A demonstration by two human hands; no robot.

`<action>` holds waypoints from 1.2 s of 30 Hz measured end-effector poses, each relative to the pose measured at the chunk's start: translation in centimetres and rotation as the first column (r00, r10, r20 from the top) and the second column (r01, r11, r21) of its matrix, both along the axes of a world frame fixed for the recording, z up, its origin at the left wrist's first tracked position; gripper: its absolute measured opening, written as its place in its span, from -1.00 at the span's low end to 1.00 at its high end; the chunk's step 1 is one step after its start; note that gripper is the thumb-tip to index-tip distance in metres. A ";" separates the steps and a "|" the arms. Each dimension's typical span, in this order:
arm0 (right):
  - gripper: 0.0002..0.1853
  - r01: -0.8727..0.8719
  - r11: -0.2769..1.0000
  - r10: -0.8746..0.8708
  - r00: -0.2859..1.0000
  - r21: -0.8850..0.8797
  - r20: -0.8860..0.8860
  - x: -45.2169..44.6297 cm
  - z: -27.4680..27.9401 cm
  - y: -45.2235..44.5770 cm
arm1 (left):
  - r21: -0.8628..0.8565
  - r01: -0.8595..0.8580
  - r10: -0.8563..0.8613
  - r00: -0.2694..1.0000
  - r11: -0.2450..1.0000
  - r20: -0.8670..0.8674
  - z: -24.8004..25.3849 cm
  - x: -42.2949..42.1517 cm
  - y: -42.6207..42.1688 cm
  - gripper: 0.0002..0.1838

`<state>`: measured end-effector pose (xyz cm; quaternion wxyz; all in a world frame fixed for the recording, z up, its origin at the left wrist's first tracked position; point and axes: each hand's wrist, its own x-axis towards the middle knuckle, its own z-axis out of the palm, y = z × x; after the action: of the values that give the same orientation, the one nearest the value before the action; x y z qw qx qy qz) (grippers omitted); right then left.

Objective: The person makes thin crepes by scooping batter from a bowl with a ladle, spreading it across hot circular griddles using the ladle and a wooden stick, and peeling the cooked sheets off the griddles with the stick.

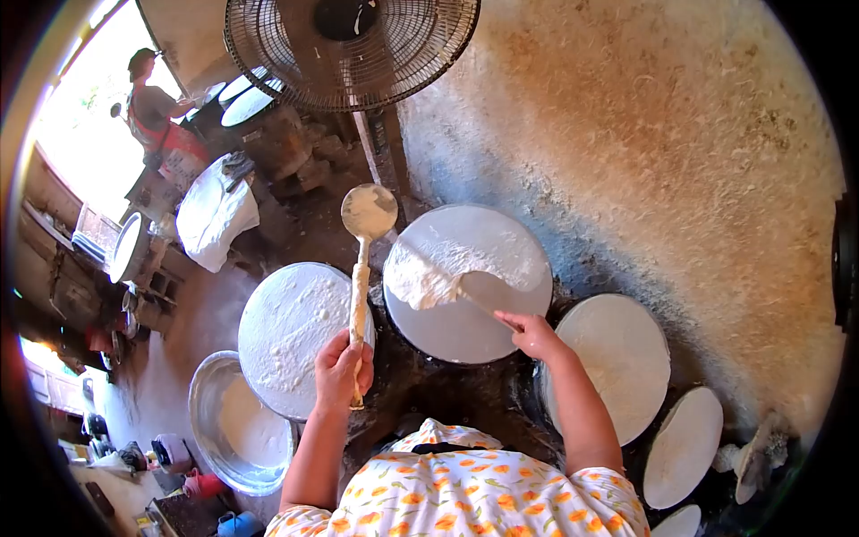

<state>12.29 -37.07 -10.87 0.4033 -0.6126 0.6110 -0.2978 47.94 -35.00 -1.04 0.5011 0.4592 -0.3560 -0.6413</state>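
My left hand (340, 369) is closed around the handle of a ladle (369, 211), held upright, its handle thickly coated with pale batter. In my right hand (532, 336) is the thin handle of a spatula-like tool (481, 305). Its far end meets a soft white mass (424, 281) on the middle round pan top (447, 336), and whether the blade is under or in it I cannot tell. A curved bare patch shows beside the mass. Below the ladle, near my left hand, lies another round top (284, 300) spread with lumpy white paste.
A metal basin (202, 407) of white batter stands at lower left. To the right are a third round top (617, 345) and leaning discs (683, 447) along the wall (644, 134). A fan (349, 63) stands ahead; another person (157, 116) is at far left.
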 end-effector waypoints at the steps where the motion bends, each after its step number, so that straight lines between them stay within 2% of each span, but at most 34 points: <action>1: -0.41 -0.096 0.992 0.093 0.995 0.081 0.037 -0.5 0.3 0.5 | 0.000 -0.005 0.005 1.000 1.000 0.005 0.3 0.1 0.4 -0.85; 2: -0.41 -0.192 0.969 0.182 0.980 0.157 0.078 -1.2 0.9 1.1 | 0.018 -0.042 0.042 0.999 0.999 0.019 0.5 0.2 0.8 -0.85; 3: -0.41 -0.198 0.967 0.188 0.979 0.157 0.079 -2.2 2.3 2.1 | 0.036 -0.080 0.079 0.996 0.996 0.032 0.6 0.3 1.3 -0.86; 5: -0.42 -0.232 0.908 0.262 0.964 0.348 -0.041 -4.4 5.3 4.1 | 0.017 -0.070 0.069 0.995 0.997 0.070 0.5 0.7 2.0 -0.86; 6: -0.42 -0.240 0.906 0.269 0.962 0.349 -0.038 -4.8 4.6 4.2 | 0.011 -0.072 0.071 0.995 0.997 0.068 0.6 0.6 2.4 -0.87; 8: -0.44 -0.072 0.973 0.061 0.997 0.219 0.055 -5.2 1.7 4.1 | 0.007 -0.070 0.069 0.995 0.998 0.071 0.6 0.3 2.8 -0.87; 9: -0.44 -0.069 0.973 0.058 0.997 0.220 0.059 -4.4 0.1 3.4 | -0.006 -0.046 0.046 0.997 0.999 0.059 0.3 0.0 2.9 -0.87; 11: -0.47 0.040 0.997 -0.036 0.997 -0.061 0.062 -1.7 -1.9 1.2 | -0.022 -0.019 0.020 0.999 1.000 0.048 0.3 -0.8 3.1 -0.87; 12: -0.47 0.042 0.997 -0.038 0.997 -0.061 0.066 -1.3 -1.1 1.3 | -0.012 -0.030 0.030 0.999 0.999 0.029 0.6 -1.1 3.3 -0.88; 14: -0.49 -0.149 0.976 0.151 0.988 0.157 -0.001 -1.1 1.3 2.1 | -0.005 -0.038 0.038 0.999 0.999 0.018 1.3 -1.3 3.8 -0.88; 16: -0.49 -0.199 0.962 0.203 0.979 0.187 0.000 -4.3 2.4 5.2 | 0.036 -0.113 0.109 0.990 0.993 0.094 1.7 -0.9 5.0 -0.88; 18: -0.50 -0.255 0.942 0.261 0.965 0.220 -0.001 -6.2 2.0 7.3 | 0.021 -0.100 0.097 0.988 0.995 0.118 1.6 -0.1 6.1 -0.87; 20: -0.50 0.002 0.971 0.012 0.998 0.241 -0.058 -6.6 1.2 9.1 | 0.022 -0.077 0.074 0.989 0.997 0.132 1.7 -0.1 6.8 -0.86; 21: -0.50 0.010 0.968 0.004 0.998 0.250 -0.056 -5.6 -0.1 9.2 | 0.031 -0.069 0.064 0.989 0.997 0.134 1.5 -0.3 7.0 -0.86; 23: -0.51 0.287 0.958 -0.287 0.955 0.012 0.070 -2.1 -2.8 8.2 | 0.010 -0.024 0.022 0.991 1.000 0.133 1.0 -0.6 6.9 -0.86; 25: -0.48 0.226 0.973 -0.226 0.974 -0.045 0.010 0.6 -2.5 8.4 | 0.012 0.009 -0.011 0.988 1.000 0.155 1.2 -0.7 7.0 -0.86; 26: -0.47 0.112 0.989 -0.110 0.994 -0.095 0.024 0.7 -3.0 9.7 | 0.018 0.030 -0.032 0.993 0.999 0.118 1.4 -0.4 6.8 -0.86; 27: -0.46 0.063 0.998 -0.064 0.998 -0.031 -0.016 0.9 -0.9 11.4 | 0.020 0.050 -0.052 0.996 0.999 0.076 1.5 -0.1 6.6 -0.86; 29: -0.45 0.081 0.981 -0.076 0.996 0.178 -0.039 0.4 1.6 15.0 | 0.011 0.072 -0.073 0.995 0.997 0.074 1.5 1.1 6.4 -0.86; 30: -0.45 0.100 0.980 -0.093 0.995 0.174 -0.046 0.2 0.6 16.7 | 0.012 0.073 -0.074 0.994 0.997 0.078 1.4 1.7 6.5 -0.85; 32: -0.47 0.209 0.967 -0.229 0.964 0.148 0.137 1.3 -1.0 19.5 | -0.009 0.109 -0.108 0.992 0.994 0.065 1.4 3.0 6.6 -0.85; 33: -0.47 0.224 0.964 -0.243 0.961 0.146 0.129 2.8 -1.1 19.8 | -0.028 0.126 -0.125 0.991 0.992 0.057 1.4 3.8 6.7 -0.85; 36: -0.47 0.218 0.939 -0.223 0.975 -0.266 0.012 10.8 -1.2 18.6 | -0.033 0.201 -0.198 0.979 0.979 0.056 0.8 6.5 7.0 -0.88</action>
<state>23.12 -18.44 -12.10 0.2760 -0.5916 0.6339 -0.4147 54.44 -28.03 -0.21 0.4336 0.4280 -0.4256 -0.6690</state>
